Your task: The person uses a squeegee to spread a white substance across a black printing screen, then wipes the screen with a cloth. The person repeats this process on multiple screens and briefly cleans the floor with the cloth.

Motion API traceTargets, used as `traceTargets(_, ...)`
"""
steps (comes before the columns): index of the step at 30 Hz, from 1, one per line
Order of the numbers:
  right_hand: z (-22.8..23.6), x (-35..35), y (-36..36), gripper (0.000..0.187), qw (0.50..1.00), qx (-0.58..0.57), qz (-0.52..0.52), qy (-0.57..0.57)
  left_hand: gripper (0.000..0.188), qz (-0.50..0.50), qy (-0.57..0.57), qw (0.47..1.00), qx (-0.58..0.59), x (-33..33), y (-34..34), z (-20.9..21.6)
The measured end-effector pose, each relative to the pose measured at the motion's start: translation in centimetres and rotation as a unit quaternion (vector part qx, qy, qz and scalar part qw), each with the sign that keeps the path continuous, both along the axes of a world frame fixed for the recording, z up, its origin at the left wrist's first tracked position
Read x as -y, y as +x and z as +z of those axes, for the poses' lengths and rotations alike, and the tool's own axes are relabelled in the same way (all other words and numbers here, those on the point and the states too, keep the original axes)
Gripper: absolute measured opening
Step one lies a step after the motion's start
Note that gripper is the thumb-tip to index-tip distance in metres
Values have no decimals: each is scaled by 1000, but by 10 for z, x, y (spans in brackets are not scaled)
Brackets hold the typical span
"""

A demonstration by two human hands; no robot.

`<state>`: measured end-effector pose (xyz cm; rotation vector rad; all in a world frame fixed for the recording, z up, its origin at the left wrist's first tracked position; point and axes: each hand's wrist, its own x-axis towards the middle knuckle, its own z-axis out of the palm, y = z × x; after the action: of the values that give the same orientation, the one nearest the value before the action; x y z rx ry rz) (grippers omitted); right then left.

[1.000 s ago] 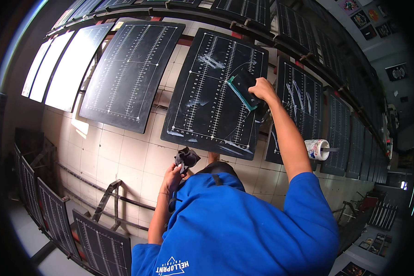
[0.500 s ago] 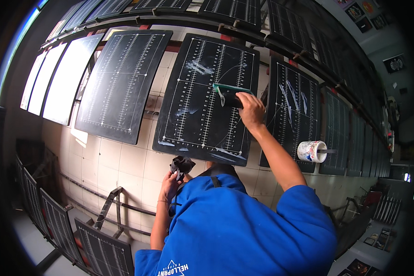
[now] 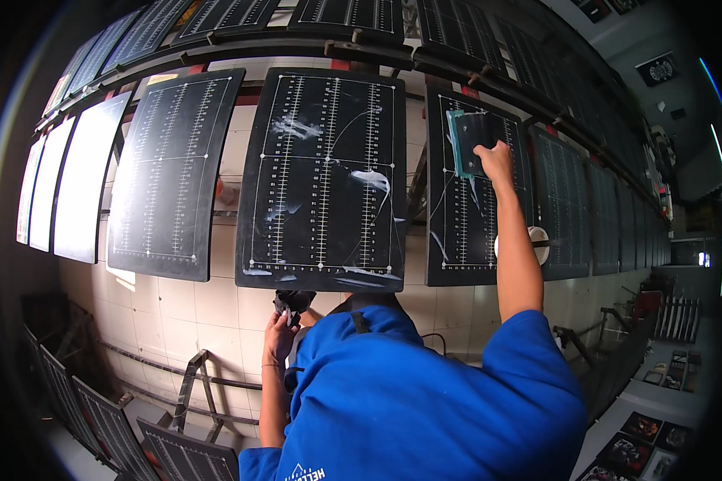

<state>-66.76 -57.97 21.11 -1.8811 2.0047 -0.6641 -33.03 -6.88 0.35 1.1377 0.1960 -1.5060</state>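
Note:
My right hand [image 3: 496, 163] grips a squeegee [image 3: 462, 144] with a teal blade edge and a dark body. The squeegee is over a black board [image 3: 445, 208] marked with white rulers and streaked with whitish paste; I cannot tell whether its blade touches. Low on the left, below the near edge of the middle black board [image 3: 301, 200], my left hand [image 3: 277, 338] is closed around a crumpled black cloth [image 3: 294, 301]. White smears lie on that middle board, a larger one [image 3: 371, 179] right of its centre. My right forearm partly hides a white tub [image 3: 541, 250] on the right board.
More ruled boards [image 3: 164, 168] stand in a row to the left and right. A second row [image 3: 345, 18] lies beyond a dark metal rail [image 3: 297, 48]. At lower left are a metal frame [image 3: 188, 385] and further boards [image 3: 188, 453]. Tiled floor [image 3: 176, 321] shows between.
My right hand has carried the squeegee from over the middle board to the right board. A white smear now shows where it was. The view has shifted right; my left hand still holds the cloth.

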Motion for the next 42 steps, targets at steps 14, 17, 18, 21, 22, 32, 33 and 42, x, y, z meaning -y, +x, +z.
traceTargets(14,-39,-55,-83,54,964,-98,-92,231,28,-23,21,999,-18,2,3,-18)
traceTargets(17,-8,-49,-41,48,977,-137,21,162,22,-26,13,999,-16,7,2,-18)
traceTargets(18,2,-43,-22,48,977,-119,57,165,22,-24,14,999,-16,10,0,-16)
traceTargets(21,-4,-9,44,46,978,-127,148,74,26,-21,0,1000,-22,10,-2,-15)
traceTargets(22,1,-1,77,45,976,-119,167,75,26,-15,2,1000,-19,7,-3,-14)
traceTargets(32,-63,99,218,35,922,-193,318,-111,27,52,43,998,-7,-1,-33,20)
traceTargets(33,-66,92,221,34,919,-186,323,-129,29,53,49,997,-4,-2,-37,18)
traceTargets(42,-41,-109,152,32,919,-157,359,-48,29,-62,8,997,-33,7,-30,2)
